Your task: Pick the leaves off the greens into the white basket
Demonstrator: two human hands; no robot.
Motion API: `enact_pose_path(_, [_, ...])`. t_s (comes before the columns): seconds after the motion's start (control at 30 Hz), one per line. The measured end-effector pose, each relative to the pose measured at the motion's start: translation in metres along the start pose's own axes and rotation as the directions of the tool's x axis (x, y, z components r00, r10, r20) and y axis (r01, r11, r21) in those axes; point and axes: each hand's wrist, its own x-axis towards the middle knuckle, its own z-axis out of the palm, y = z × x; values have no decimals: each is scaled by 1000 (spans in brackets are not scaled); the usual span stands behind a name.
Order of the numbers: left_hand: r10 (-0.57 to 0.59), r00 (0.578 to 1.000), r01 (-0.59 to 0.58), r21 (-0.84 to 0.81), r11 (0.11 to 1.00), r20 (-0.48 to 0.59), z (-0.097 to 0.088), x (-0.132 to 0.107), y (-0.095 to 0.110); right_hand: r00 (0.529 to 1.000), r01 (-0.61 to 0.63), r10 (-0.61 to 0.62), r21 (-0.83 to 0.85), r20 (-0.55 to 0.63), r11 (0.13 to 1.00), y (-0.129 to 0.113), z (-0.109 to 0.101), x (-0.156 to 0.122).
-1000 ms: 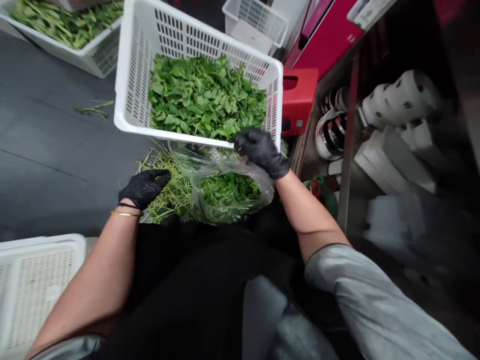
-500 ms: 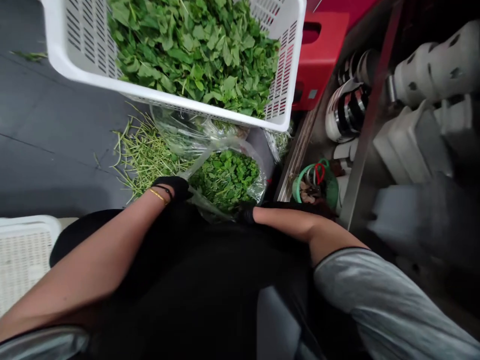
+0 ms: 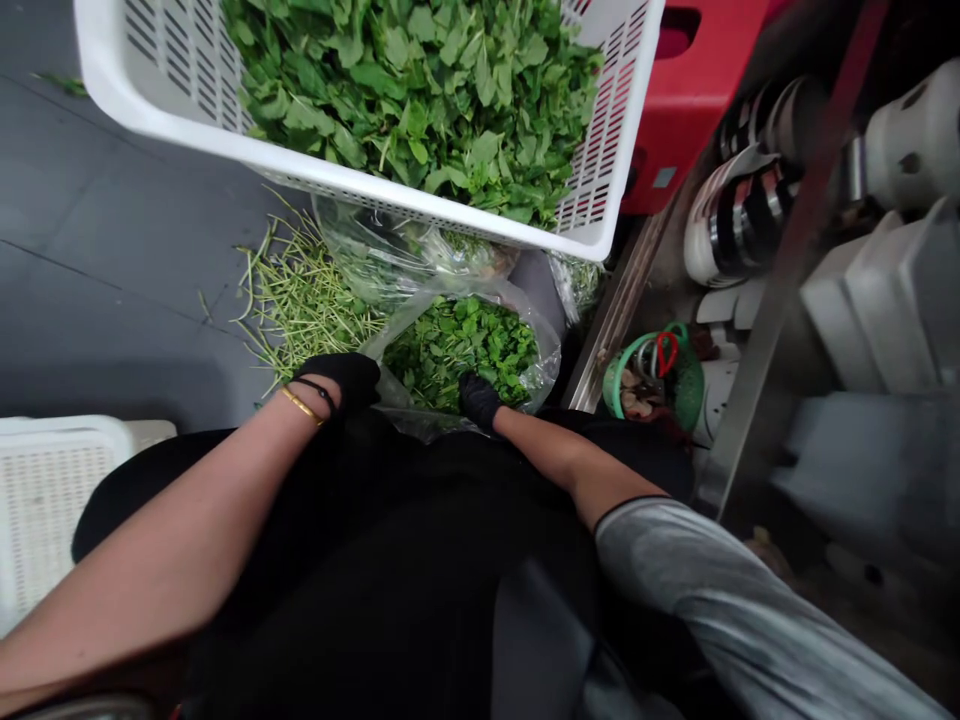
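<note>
A clear plastic bag full of green leaves lies on the floor in front of me. My left hand, in a black glove, is closed on the bag's near left edge. My right hand, also black-gloved, reaches into the bag's mouth among the leaves; its fingers are mostly hidden. Just beyond the bag stands a white slotted basket heaped with picked green leaves.
A pile of pale green stems lies on the dark floor left of the bag. A white crate sits at lower left. A red box, a steel shelf with stacked bowls and a green basket stand to the right.
My right hand left the white basket's rim and dropped into the plastic bag. My left hand moved from the stems to the bag's edge. The view leaned forward and down.
</note>
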Motion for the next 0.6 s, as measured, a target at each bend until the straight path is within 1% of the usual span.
enact_pose_path(0.03, [1, 996, -18, 190, 982, 92, -6, -2, 7, 1000, -1, 0, -8, -11, 1000, 4, 0, 1])
enact_pose_path(0.07, [-1, 986, -52, 318, 947, 166, -11, -4, 13, 1000, 11, -12, -15, -23, 1000, 11, -4, 4])
enact_pose_path(0.1, [0, 979, -80, 379, 922, 206, -16, -6, 18, 999, 30, -31, -22, -38, 999, 21, -10, 9])
enact_pose_path(0.13, [3, 973, -98, 405, 909, 229, -19, -7, 22, 997, 50, -52, -30, -55, 998, 32, -18, 15])
enact_pose_path(0.23, [-5, 972, -99, 431, 897, 234, -20, -7, 23, 989, 85, -92, -62, -115, 994, 62, -42, 35])
enact_pose_path(0.3, [-11, 976, -89, 441, 893, 219, -16, -4, 16, 989, 48, -58, -75, -139, 996, 73, -49, 45])
enact_pose_path(0.4, [-1, 982, -84, 436, 896, 191, -10, 0, 4, 990, -70, 61, -64, -125, 996, 78, -46, 51])
enact_pose_path(0.47, [1, 983, -81, 434, 897, 183, -10, 2, 2, 989, -117, 112, -50, -94, 992, 77, -39, 49])
enact_pose_path(0.53, [-12, 982, -73, 442, 894, 186, -13, 3, 6, 990, -126, 123, -43, -69, 991, 76, -34, 43])
enact_pose_path(0.6, [-30, 980, -62, 447, 892, 194, -18, 3, 15, 993, -103, 100, -41, -58, 994, 74, -32, 33])
